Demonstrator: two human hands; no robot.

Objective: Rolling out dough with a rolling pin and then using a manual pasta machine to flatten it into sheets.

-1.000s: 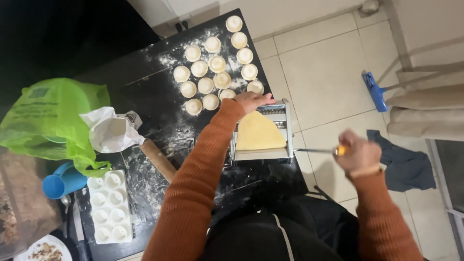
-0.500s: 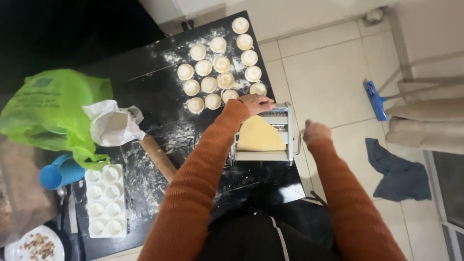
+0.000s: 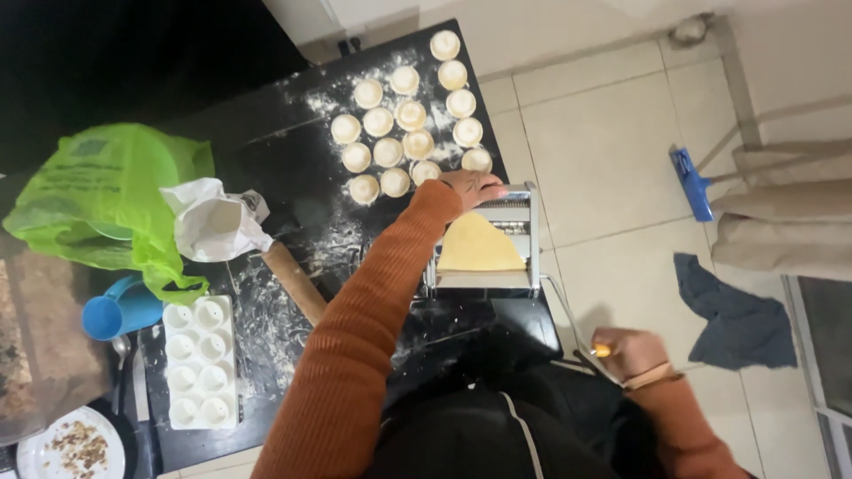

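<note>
- the left hand (image 3: 472,188) lies on top of the pasta machine (image 3: 486,244) at the right edge of the black, floured tabletop (image 3: 293,186); its fingers are loosely spread over the rollers, and i cannot tell whether they pinch anything.
- a pale yellow dough sheet (image 3: 479,245) hangs fanned out across the machine's front, just below that hand.
- the right hand (image 3: 632,353) is out over the tiled floor (image 3: 612,133), closed around the orange-tipped crank handle (image 3: 603,350), whose thin rod runs back to the machine's side.
- round dough discs (image 3: 408,117) lie in rows on the tabletop just beyond the machine.
- a wooden rolling pin (image 3: 295,282) lies left of the machine, partly under the left sleeve.
- further left are a white mould tray (image 3: 201,362), a blue cup (image 3: 120,310), a crumpled white paper bag (image 3: 213,222) and a green plastic bag (image 3: 106,195).
</note>
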